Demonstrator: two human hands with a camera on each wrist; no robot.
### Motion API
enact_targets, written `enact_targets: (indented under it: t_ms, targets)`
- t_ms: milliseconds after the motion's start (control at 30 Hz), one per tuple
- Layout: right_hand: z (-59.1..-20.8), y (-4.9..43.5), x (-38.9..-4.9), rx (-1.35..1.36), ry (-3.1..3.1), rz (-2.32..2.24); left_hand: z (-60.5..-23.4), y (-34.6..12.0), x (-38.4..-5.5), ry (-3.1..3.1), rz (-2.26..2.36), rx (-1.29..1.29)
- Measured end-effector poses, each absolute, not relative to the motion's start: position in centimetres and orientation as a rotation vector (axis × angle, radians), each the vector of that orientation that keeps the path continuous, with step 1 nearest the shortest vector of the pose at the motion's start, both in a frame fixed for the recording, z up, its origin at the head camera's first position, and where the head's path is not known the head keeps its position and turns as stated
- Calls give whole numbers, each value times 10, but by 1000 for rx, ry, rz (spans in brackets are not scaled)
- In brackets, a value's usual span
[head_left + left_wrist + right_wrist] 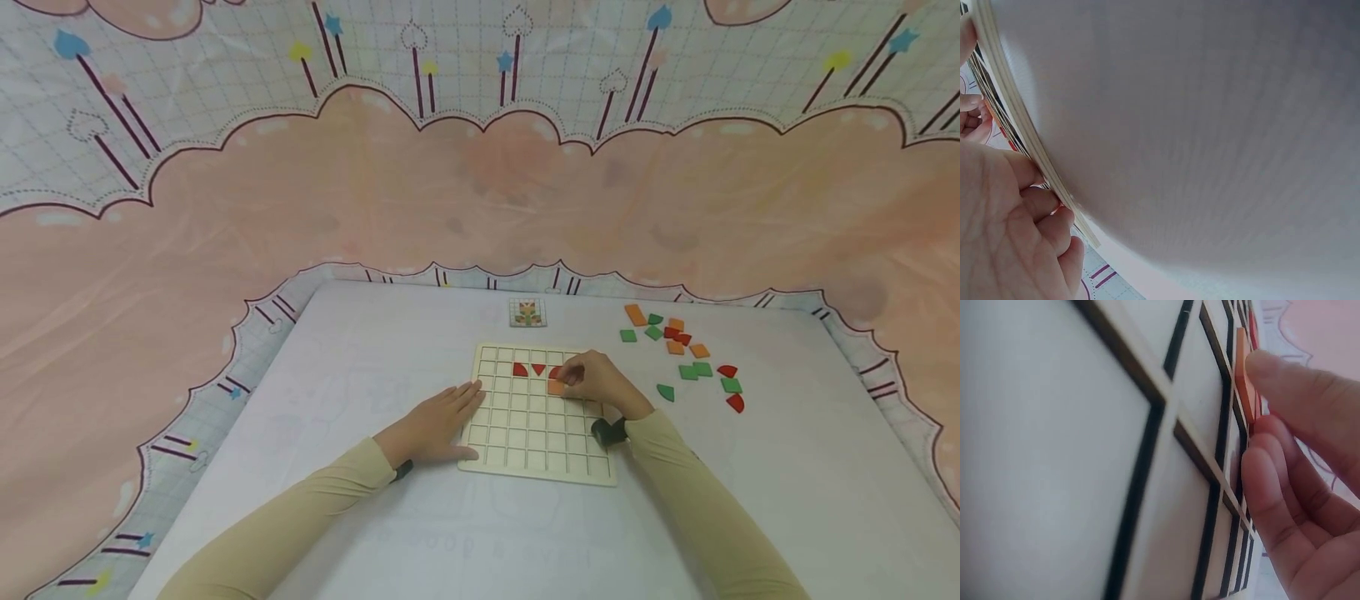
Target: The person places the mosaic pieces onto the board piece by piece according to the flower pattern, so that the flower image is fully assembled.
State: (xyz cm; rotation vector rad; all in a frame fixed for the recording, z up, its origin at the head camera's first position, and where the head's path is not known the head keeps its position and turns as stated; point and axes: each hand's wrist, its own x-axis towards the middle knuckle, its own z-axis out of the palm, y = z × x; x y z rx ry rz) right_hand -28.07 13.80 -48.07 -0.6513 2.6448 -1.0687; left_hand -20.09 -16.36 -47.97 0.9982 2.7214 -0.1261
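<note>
A square wooden grid board lies on the table. My left hand rests along its left edge, fingers stretched onto the rim and thumb at the near corner. My right hand is over the upper right part of the board and pinches an orange square tile, which sits slightly tilted at a cell. In the head view this orange tile is just below a red quarter-circle tile, partly hidden by the fingers. Another red quarter-circle and a red triangle lie in the same row.
Behind the board lies a small pattern card with a coloured figure on a grid. Loose tiles are scattered to the right: several green squares, orange pieces and red quarter-circles. A patterned curtain hangs behind the table.
</note>
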Motion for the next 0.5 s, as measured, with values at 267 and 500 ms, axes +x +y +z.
enact_targets:
  t_ms: [267,500]
  targets:
    - [-474,156,-281,-559,2479,-1253,-483,-165,-201,2718,-124,995]
    - [-455,191,-284,-454,2492,-1261,-482,-165,-202,2715,-128,995]
